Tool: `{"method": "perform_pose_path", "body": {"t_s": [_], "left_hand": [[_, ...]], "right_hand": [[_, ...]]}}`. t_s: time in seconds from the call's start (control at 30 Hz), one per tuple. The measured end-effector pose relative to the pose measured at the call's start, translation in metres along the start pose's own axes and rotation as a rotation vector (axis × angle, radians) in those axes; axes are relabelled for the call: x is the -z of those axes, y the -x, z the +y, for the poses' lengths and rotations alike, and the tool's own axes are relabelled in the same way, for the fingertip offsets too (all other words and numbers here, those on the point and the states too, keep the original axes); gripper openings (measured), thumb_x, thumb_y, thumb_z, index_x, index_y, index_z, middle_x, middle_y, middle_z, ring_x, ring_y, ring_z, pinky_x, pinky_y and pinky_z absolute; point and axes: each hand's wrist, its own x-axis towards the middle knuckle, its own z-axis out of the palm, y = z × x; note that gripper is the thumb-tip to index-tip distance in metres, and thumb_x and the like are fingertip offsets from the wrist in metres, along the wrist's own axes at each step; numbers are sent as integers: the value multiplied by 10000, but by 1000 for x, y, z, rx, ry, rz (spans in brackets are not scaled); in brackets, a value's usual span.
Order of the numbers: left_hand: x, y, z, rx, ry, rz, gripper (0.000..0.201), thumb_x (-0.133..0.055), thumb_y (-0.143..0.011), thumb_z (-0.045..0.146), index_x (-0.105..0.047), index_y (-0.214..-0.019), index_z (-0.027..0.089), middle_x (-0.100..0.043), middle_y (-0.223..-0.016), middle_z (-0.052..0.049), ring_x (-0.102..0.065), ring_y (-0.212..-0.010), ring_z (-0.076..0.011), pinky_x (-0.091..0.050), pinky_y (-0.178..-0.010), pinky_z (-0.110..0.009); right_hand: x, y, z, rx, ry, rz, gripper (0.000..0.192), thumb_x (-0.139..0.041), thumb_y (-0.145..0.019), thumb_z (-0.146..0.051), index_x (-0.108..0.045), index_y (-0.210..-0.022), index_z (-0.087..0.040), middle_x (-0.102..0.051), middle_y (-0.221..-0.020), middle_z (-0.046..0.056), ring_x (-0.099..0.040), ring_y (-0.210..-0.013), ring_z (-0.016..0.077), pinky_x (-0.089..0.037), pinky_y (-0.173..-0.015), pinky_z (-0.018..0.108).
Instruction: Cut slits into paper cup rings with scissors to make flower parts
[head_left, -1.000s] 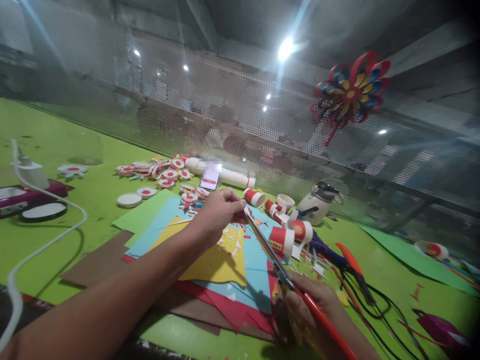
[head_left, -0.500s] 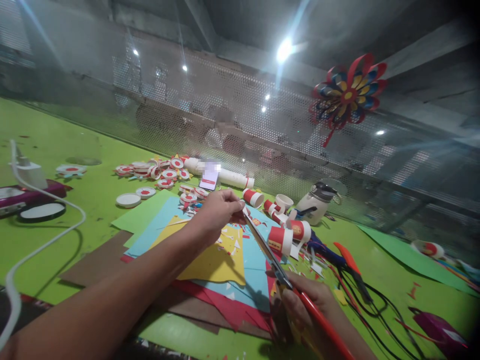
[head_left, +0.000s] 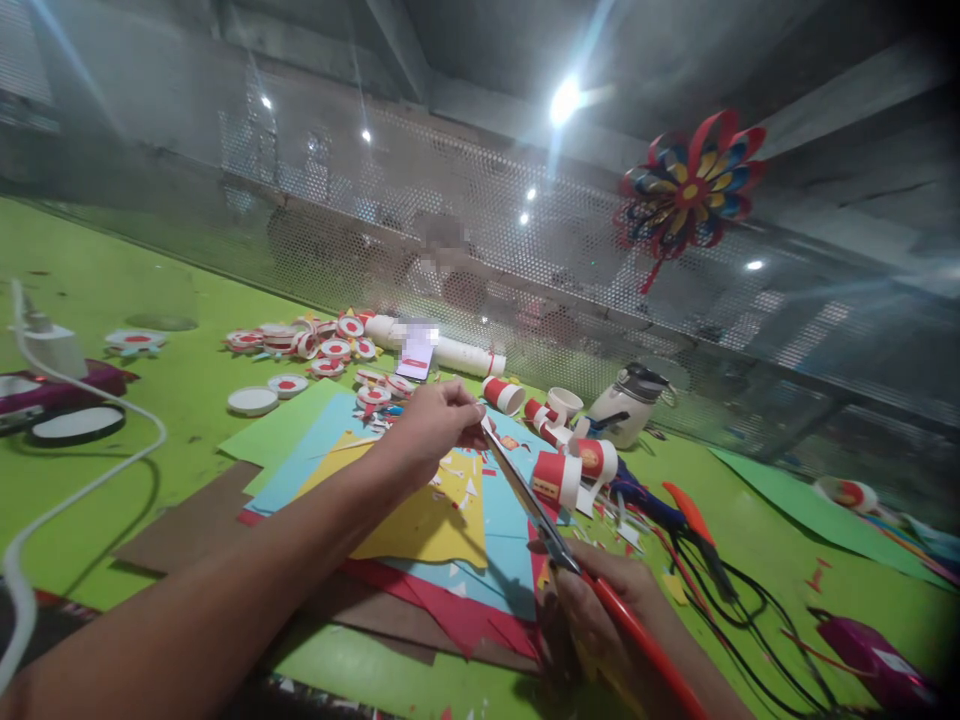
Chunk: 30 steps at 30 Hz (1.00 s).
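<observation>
In the middle of the frame, over the stack of coloured paper sheets (head_left: 420, 520) on the green bench (head_left: 150, 300), the left hand (head_left: 435, 425) pinches a tiny scrap of paper (head_left: 485, 424) between its fingertips. At lower right, the right hand (head_left: 600, 610) is wrapped around the red handles of the scissors (head_left: 540, 510), blade tips right at that scrap. Just beyond the blades lie red-and-white paper cups (head_left: 559, 478).
</observation>
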Motion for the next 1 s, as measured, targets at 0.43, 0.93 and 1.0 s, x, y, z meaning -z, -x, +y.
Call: {"method": "perform_pose_path", "body": {"t_s": [0.43,0.93,1.0], "left_hand": [[8,-7,3,-15,63,140,193,-532,-732,37,-444,-595,141,-573,-499,-26,-600,-484,-126,-521,-589,-299],[2,-2,-2,-62,157,61,167,-572,-709,72,-470,-593,135,-581,-533,-32,-618,-548,-147,-530,-660,-347],[1,-1,-3,-63,159,64,164,-571,-714,73,-472,-598,132,-583,-543,-33,-620,-556,-146,-529,-648,-328]], "right_hand": [[2,-2,4,174,237,-104,472,-414,-843,-526,-605,-656,-137,-582,-587,31,-506,-529,134,-387,-473,216],[1,-5,-4,123,154,78,478,-413,-822,-583,-650,-759,-173,-578,-564,26,-562,-566,172,-447,-482,229],[1,-6,-2,158,185,110,495,-394,-836,-573,-666,-775,-163,-600,-610,37,-561,-579,170,-447,-502,234]]}}
